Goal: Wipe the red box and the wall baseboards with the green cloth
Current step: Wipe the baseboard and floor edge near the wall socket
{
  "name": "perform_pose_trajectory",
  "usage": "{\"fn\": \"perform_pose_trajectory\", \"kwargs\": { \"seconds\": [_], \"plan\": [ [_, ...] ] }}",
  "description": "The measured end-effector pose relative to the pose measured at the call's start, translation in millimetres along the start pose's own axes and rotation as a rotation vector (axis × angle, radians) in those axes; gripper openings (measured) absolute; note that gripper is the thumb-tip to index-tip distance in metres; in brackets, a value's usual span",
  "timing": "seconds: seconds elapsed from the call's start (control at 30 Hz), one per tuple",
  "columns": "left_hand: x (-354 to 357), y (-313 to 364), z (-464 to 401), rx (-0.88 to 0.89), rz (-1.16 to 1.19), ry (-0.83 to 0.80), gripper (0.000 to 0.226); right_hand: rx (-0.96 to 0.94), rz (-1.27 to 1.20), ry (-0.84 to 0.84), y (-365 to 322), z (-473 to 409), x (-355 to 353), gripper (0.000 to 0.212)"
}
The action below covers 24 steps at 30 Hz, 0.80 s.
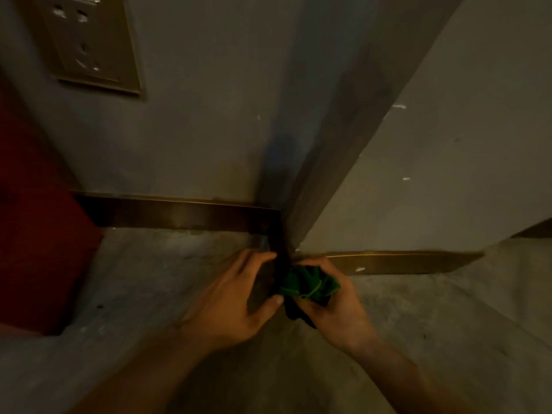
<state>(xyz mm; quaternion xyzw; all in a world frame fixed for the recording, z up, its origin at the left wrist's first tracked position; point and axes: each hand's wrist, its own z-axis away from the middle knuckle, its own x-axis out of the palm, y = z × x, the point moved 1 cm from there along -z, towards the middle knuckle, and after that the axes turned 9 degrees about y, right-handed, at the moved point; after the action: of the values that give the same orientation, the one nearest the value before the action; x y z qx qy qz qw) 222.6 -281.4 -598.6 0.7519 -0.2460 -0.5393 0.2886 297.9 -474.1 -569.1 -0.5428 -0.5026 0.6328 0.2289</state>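
The green cloth [310,283] is bunched up at the foot of the protruding wall corner. My right hand [334,309] grips it from the right and below. My left hand [236,303] curls around its left side, thumb tip touching the cloth's edge. A dark brown baseboard [179,215] runs along the left wall to the corner, and a second baseboard [397,262] continues along the right wall. The red box [35,234] stands against the left wall at the frame's left edge; only part of it shows.
A wall socket plate [86,43] sits high on the left wall. Grey concrete floor [149,294] spreads in front of both baseboards. The right wall ends near the frame's right edge, where another baseboard piece [534,230] begins.
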Motion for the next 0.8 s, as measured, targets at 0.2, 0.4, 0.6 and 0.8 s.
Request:
{"fn": "perform_pose_trajectory", "kwargs": {
  "seconds": [0.2,0.4,0.6,0.8],
  "plan": [
    [19.8,24.4,-6.8,0.121,-0.191,-0.063,0.088,0.018,0.065,0.043,1.9,22.4,-40.0,0.041],
    [24.3,38.0,1.9,0.074,-0.385,-0.081,0.118,0.039,0.174,0.106,9.4,36.2,-85.9,0.041],
    [56.7,54.0,22.4,0.132,-0.442,-0.127,0.121,0.101,0.209,0.138,27.0,38.4,-112.2,0.046],
    [125.9,66.7,36.3,0.045,-0.403,-0.201,0.128,0.298,-0.018,0.224,46.3,36.5,-100.7,0.050]
  ]
}}
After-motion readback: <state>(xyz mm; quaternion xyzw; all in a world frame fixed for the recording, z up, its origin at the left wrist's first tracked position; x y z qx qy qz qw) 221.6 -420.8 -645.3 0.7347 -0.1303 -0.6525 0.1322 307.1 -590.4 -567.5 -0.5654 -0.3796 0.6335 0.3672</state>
